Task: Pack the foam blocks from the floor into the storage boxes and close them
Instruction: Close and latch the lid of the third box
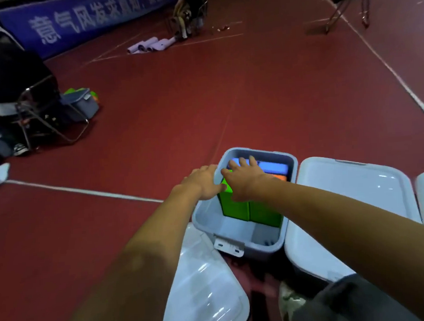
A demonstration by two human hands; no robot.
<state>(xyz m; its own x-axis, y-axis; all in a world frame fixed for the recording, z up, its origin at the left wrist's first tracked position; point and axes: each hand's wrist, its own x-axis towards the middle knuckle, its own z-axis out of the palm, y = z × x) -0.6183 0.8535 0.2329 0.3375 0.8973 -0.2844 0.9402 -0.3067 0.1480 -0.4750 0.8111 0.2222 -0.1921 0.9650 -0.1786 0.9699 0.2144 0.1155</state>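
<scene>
From the head view, an open grey storage box (247, 243) sat on the red floor (201, 98), holding green foam blocks (249, 210), a blue block (274, 167) and an orange one (280, 178). The left hand (205, 183) rested flat on the box rim, and the right hand (245, 180) pressed spread-fingered on a green block; neither clasped anything. Loose lids (354, 200) lay beside the box.

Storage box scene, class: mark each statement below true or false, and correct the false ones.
1. The storage box is open. True.
2. Green foam blocks stand inside the box. True.
3. Both hands are far from the box. False: the left hand and right hand reach into it.
4. A white lid lies right of the box. True.
5. The floor is blue. False: dark red.
</scene>
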